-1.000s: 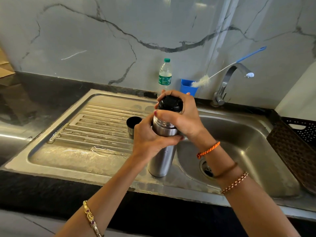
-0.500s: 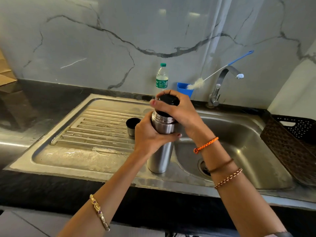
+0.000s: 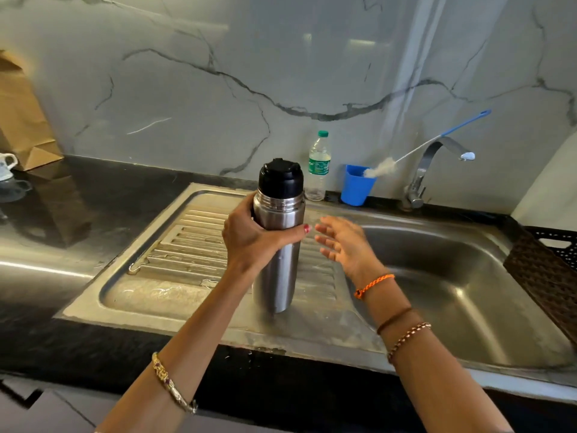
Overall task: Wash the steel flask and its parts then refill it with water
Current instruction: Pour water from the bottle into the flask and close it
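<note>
A steel flask (image 3: 278, 276) with a black stopper (image 3: 280, 176) on top stands upright on the ribbed drainboard (image 3: 187, 245) of the steel sink. My left hand (image 3: 249, 239) is wrapped around the flask's upper body. My right hand (image 3: 343, 245) hovers just right of the flask, fingers spread, touching nothing. The small steel cup seen earlier is hidden behind my left hand and the flask.
A sink basin (image 3: 437, 276) lies to the right, with a tap (image 3: 431, 164) behind it. A blue cup (image 3: 356, 185) holds a bottle brush (image 3: 406, 157), next to a plastic water bottle (image 3: 318, 167). A dark basket (image 3: 549, 260) sits far right, a paper bag (image 3: 22, 120) and white mug (image 3: 6, 165) far left.
My right hand has let go of the black stopper and drawn away to the right, opening. The view has shifted, and the flask stands on the drainboard in my left hand.
</note>
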